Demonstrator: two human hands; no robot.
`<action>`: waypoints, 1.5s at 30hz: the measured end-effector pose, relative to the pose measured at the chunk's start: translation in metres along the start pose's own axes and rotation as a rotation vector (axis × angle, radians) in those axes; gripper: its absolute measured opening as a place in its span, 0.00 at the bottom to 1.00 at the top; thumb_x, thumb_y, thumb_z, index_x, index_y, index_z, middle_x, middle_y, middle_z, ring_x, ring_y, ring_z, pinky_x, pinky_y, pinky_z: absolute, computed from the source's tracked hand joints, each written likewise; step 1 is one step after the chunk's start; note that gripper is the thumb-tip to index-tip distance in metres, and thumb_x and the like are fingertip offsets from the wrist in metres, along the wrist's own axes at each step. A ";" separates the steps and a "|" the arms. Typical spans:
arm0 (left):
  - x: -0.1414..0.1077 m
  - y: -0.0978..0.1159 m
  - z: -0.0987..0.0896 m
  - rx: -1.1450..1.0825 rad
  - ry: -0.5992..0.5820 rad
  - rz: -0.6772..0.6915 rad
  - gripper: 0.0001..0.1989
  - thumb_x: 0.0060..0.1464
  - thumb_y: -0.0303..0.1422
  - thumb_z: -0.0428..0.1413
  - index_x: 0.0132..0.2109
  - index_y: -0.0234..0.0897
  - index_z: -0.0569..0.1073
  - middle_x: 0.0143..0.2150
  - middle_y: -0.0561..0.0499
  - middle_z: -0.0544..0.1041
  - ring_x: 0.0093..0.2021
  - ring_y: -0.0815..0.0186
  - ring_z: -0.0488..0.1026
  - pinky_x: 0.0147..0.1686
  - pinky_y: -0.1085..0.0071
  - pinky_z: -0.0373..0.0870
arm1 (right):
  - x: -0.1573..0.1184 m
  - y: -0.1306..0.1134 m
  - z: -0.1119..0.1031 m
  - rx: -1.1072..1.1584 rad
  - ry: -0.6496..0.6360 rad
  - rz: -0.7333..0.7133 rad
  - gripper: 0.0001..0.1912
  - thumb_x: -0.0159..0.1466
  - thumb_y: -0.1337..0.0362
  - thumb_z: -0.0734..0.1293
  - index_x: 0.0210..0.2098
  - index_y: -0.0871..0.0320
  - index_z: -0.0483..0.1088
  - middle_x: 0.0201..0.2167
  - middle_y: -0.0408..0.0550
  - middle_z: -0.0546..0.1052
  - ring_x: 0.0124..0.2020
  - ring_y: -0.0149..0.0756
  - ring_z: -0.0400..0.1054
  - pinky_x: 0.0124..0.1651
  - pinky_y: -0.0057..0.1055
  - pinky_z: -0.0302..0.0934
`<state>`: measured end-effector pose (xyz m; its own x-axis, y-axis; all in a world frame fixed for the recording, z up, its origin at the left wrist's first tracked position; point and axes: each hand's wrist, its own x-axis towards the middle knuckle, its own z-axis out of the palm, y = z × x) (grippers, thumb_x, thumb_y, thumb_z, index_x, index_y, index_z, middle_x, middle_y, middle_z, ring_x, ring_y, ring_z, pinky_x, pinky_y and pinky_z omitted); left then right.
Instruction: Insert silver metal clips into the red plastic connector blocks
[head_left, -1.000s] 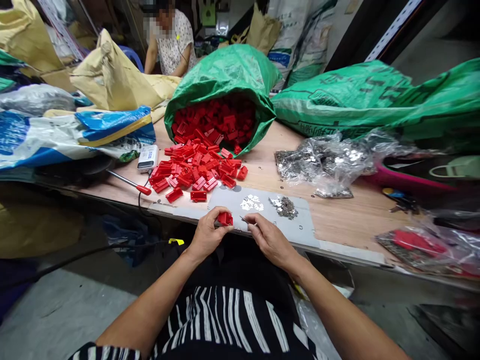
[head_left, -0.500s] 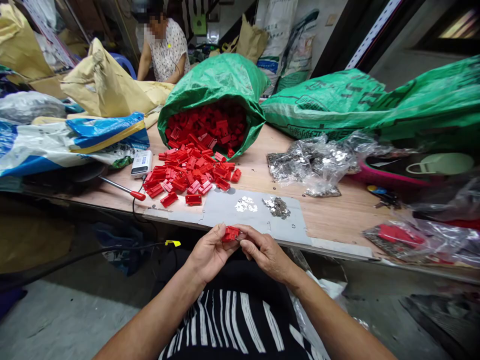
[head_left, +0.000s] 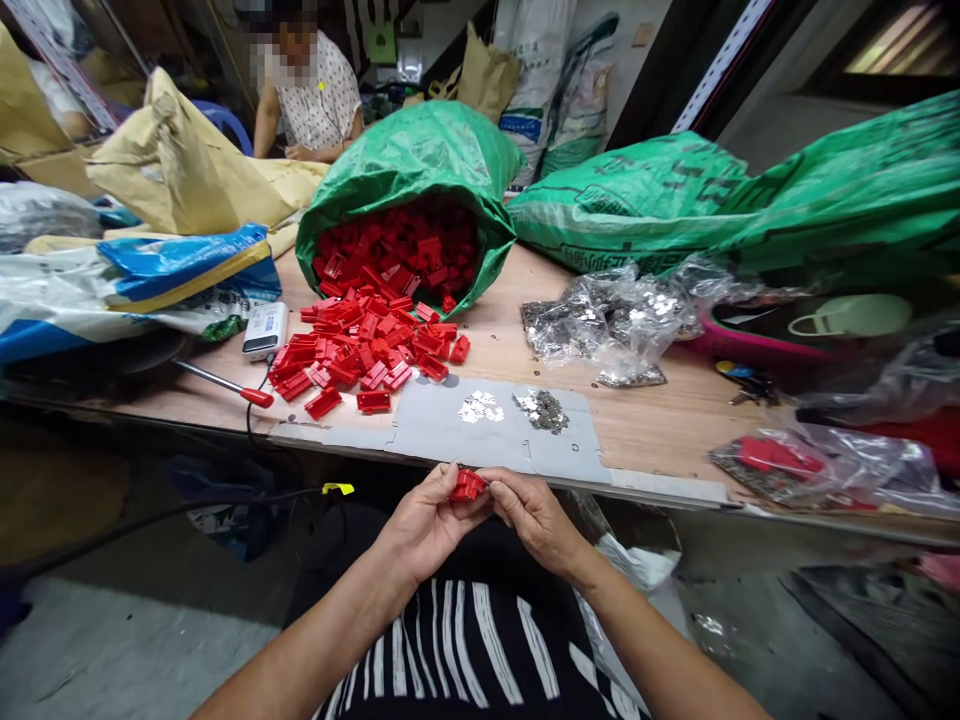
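Observation:
Just off the table's front edge, my left hand [head_left: 429,515] is closed on a small red plastic part [head_left: 468,485], held between thumb and fingers. My right hand [head_left: 529,510] meets it from the right, thumb and forefinger pinched at the part's right end. Whatever sits in that pinch is too small to make out. Beyond my hands, a grey mat [head_left: 427,440] carries a little heap of flat silvery pieces [head_left: 481,407] and a second, darker heap of small metal pieces [head_left: 544,411]. A pile of similar red parts [head_left: 352,345] spills from a green sack [head_left: 420,150].
A red-handled tool [head_left: 255,397] and a white box-like device [head_left: 265,330] with a cable lie left of the pile. Clear bags of metal pieces [head_left: 615,325] lie at right, near a pink basin [head_left: 757,345]. Another person [head_left: 311,95] sits across the table.
The view has shifted slightly, so the table's things appear further left. Both hands sit a little lower, and the red part has turned somewhat between them.

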<state>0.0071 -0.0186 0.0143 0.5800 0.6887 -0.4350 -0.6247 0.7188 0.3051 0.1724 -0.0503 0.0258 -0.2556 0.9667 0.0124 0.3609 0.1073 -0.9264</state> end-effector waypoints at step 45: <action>0.018 -0.022 -0.070 0.249 0.368 -0.175 0.12 0.49 0.30 0.62 0.40 0.34 0.69 0.30 0.49 0.78 0.28 0.67 0.77 0.37 0.68 0.71 | -0.075 0.172 -0.070 -0.724 0.148 0.772 0.11 0.49 0.66 0.62 0.16 0.53 0.75 0.23 0.50 0.80 0.31 0.48 0.75 0.32 0.34 0.65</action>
<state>-0.0050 -0.0286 -0.0599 0.4135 0.5080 -0.7556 -0.3636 0.8530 0.3745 0.3162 -0.0878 -0.1080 0.3634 0.8454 -0.3916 0.8378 -0.4803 -0.2596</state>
